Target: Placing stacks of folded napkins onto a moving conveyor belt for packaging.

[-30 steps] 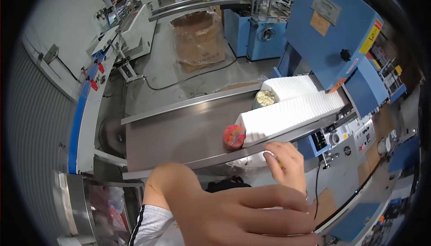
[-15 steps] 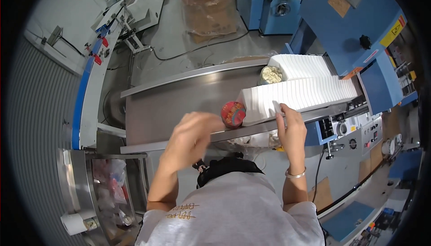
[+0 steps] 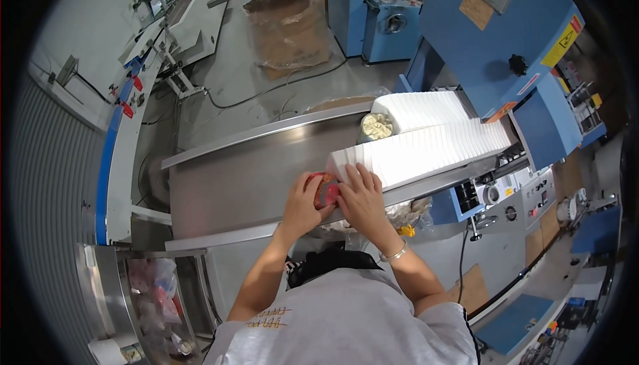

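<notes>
Head view, left hand (image 3: 301, 204): curled against the left side of a red roll (image 3: 325, 190).
Head view, right hand (image 3: 360, 195): laid over the roll's right side and touching the white stack (image 3: 419, 152).
Roll location: gripped between both hands on the steel table (image 3: 226, 192), at the stack's near end.
Surroundings: blue machine (image 3: 492, 38) stands behind the stack.

The steel counter (image 3: 226, 192) lies bare to the left of both hands, open for passing. To the right, the long row of white stacked sheets (image 3: 426, 152) blocks the way, touching the right hand (image 3: 359, 195). Behind it a second white stack (image 3: 419, 108) and the blue machine (image 3: 492, 38) close off that side.
</notes>
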A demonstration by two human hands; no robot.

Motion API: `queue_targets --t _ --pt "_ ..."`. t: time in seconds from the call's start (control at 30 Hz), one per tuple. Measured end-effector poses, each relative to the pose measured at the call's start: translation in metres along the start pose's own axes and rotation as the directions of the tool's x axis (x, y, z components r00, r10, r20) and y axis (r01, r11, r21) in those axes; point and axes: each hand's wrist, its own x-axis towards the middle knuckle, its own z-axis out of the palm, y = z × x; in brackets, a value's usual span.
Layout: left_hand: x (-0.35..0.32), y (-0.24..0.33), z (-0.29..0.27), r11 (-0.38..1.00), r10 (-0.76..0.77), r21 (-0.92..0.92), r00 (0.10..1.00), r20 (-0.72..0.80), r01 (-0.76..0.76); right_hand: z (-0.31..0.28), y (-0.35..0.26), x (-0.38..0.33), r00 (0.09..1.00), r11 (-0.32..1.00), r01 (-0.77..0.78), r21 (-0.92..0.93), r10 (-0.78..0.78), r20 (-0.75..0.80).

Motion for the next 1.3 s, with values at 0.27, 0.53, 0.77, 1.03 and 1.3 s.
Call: queue_targets --t 0.27,0.53,0.77,1.03,1.3 --pt "0.049 -0.051 -0.019 0.975 -0.082 0.189 0.977 -0.195 0.120 -0.004 0.003 -0.004 0.997 0.999 -0.011 0.053 0.016 -0.079" --pt "0.057 -0.030 -0.019 0.902 -0.208 0.326 0.947 -0.246 0.283 0.001 0.010 -0.011 0.996 0.998 -0.056 0.029 0.057 -0.062" --pt "0.005 0.004 0.042 0.759 -0.079 -0.624 0.977 0.199 0.188 -0.009 0.012 -0.001 0.997 0.992 0.028 0.126 -0.019 -0.072" --pt "0.001 0.014 0.071 0.957 -0.118 -0.278 0.988 -0.099 0.087 -0.009 0.063 0.058 0.992 0.991 -0.072 0.111 0.083 -0.094" --pt "0.000 0.016 0.073 0.990 -0.089 -0.121 0.985 -0.150 0.072 0.029 0.082 0.095 0.969 0.979 -0.201 0.024 0.195 0.149"
